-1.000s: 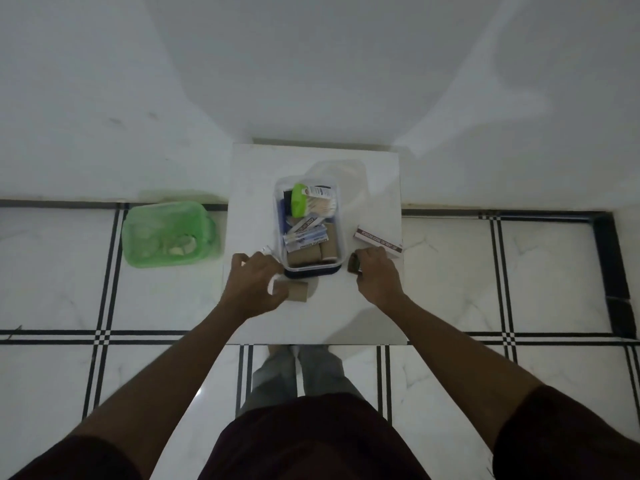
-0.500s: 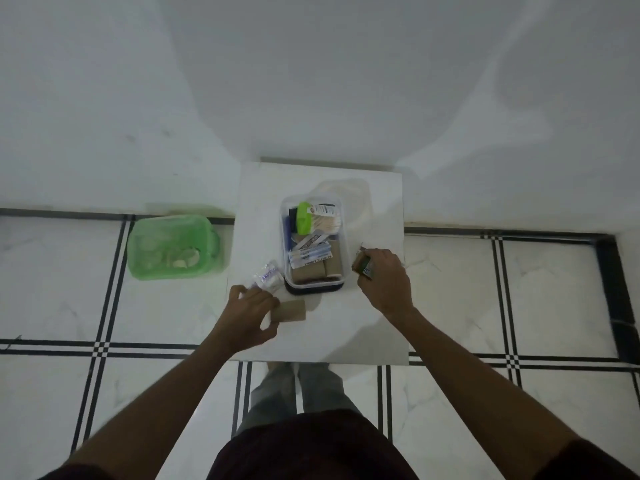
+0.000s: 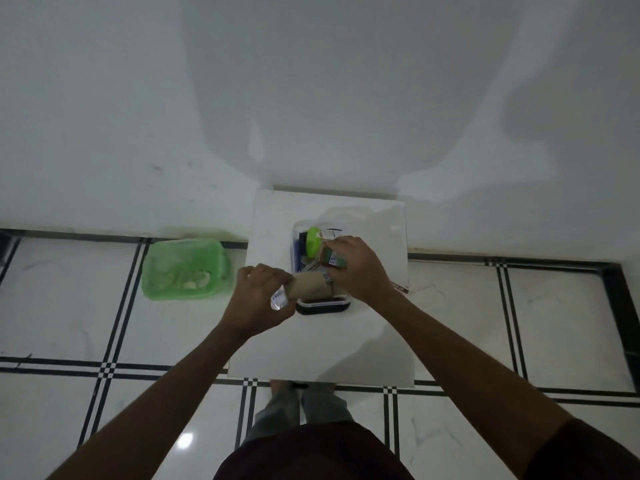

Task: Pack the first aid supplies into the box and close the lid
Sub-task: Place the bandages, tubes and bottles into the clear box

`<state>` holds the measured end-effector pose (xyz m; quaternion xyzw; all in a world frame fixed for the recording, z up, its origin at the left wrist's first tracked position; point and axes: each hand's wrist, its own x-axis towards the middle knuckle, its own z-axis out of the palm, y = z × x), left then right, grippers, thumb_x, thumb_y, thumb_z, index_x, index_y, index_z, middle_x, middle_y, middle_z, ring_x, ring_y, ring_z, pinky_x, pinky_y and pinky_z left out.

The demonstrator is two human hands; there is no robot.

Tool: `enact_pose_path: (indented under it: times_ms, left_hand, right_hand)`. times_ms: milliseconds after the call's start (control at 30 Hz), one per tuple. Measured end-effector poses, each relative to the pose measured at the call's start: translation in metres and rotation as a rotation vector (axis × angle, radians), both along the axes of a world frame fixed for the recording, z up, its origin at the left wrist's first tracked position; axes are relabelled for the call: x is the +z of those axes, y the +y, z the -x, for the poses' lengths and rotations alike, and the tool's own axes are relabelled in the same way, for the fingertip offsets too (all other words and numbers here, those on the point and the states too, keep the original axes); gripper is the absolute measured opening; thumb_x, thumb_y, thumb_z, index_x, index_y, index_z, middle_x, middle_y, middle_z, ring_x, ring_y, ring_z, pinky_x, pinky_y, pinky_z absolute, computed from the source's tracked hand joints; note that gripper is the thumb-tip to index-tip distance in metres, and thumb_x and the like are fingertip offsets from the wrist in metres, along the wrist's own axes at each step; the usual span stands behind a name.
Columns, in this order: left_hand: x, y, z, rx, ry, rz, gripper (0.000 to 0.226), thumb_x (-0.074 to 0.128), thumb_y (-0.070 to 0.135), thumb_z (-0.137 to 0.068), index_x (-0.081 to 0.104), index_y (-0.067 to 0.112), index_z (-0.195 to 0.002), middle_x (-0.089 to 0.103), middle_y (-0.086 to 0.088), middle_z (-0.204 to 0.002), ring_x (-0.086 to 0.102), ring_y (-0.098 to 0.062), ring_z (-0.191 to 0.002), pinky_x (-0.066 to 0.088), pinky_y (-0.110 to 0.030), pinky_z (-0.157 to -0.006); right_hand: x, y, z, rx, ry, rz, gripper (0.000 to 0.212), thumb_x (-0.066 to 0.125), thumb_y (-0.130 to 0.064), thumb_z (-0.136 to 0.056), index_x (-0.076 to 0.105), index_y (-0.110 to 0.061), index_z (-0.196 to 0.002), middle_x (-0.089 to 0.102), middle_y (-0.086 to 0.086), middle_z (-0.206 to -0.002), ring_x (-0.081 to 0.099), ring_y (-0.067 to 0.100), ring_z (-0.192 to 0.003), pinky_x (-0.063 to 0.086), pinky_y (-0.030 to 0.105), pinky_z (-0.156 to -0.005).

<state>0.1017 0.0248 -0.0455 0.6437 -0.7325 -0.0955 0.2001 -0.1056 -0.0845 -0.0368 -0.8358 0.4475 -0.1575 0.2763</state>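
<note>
A clear plastic box (image 3: 296, 247) with a dark base sits on a small white table (image 3: 374, 327) and holds several supplies, among them a green-capped bottle (image 3: 314, 240). My left hand (image 3: 258, 299) grips a tan bandage roll (image 3: 310, 285) and a small clear sachet (image 3: 278, 299) at the box's near left corner. My right hand (image 3: 356, 268) is over the box and holds a small dark box with a green end (image 3: 332, 259). A flat brown-and-white packet (image 3: 400, 286) shows on the table behind my right wrist.
A green plastic container (image 3: 185, 268) stands on the tiled floor left of the table. The table backs against a white wall. My legs and feet show under the table's near edge.
My left hand lifted the bandage roll and sachet off the table to the box's corner. My right hand moved left from beside the box to over it, carrying the small dark box.
</note>
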Motion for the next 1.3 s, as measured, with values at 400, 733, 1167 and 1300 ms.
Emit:
enact_pose_path:
  times_ms: [400,733,1167,1300]
  left_hand:
    - [-0.021,-0.029,0.025,-0.095,-0.095,-0.293,0.037,0.066,0.035,-0.077,0.066,0.021,-0.111,0.073,0.000,-0.108,0.065,-0.026,-0.091,0.038,-0.039,-0.076]
    - [-0.023,-0.023,0.036,-0.081,-0.123,-0.295,0.017,0.056,0.023,-0.089,0.070,0.021,-0.098,0.073,-0.005,-0.090,0.063,-0.029,-0.082,0.033,-0.034,-0.075]
    - [-0.050,0.005,0.008,0.253,0.202,-0.203,0.023,0.061,0.020,-0.084,0.070,0.012,-0.103,0.072,-0.007,-0.110,0.066,-0.028,-0.100,0.054,-0.039,-0.083]
    - [-0.057,0.011,0.006,0.353,0.237,-0.449,0.043,0.068,0.020,-0.080,0.058,0.007,-0.119,0.062,-0.014,-0.124,0.056,-0.036,-0.113,0.046,-0.043,-0.093]
  right_hand:
    - [-0.008,-0.022,0.000,0.129,0.087,-0.070,0.049,0.073,-0.002,-0.073,0.061,0.001,-0.120,0.063,0.023,-0.122,0.055,0.038,-0.113,0.045,0.044,-0.098]
    - [-0.023,-0.009,-0.027,0.385,0.142,-0.033,0.016,0.071,-0.009,-0.077,0.072,-0.002,-0.091,0.072,0.017,-0.091,0.064,0.034,-0.087,0.048,0.033,-0.080]
    - [-0.046,0.015,0.008,0.286,0.240,0.154,0.033,0.074,0.007,-0.064,0.069,-0.001,-0.096,0.072,0.017,-0.104,0.066,0.032,-0.104,0.058,0.042,-0.085]
    - [-0.041,0.018,0.005,0.286,0.216,0.163,0.025,0.070,0.002,-0.070,0.069,0.001,-0.095,0.072,0.020,-0.100,0.068,0.035,-0.094,0.059,0.044,-0.078]
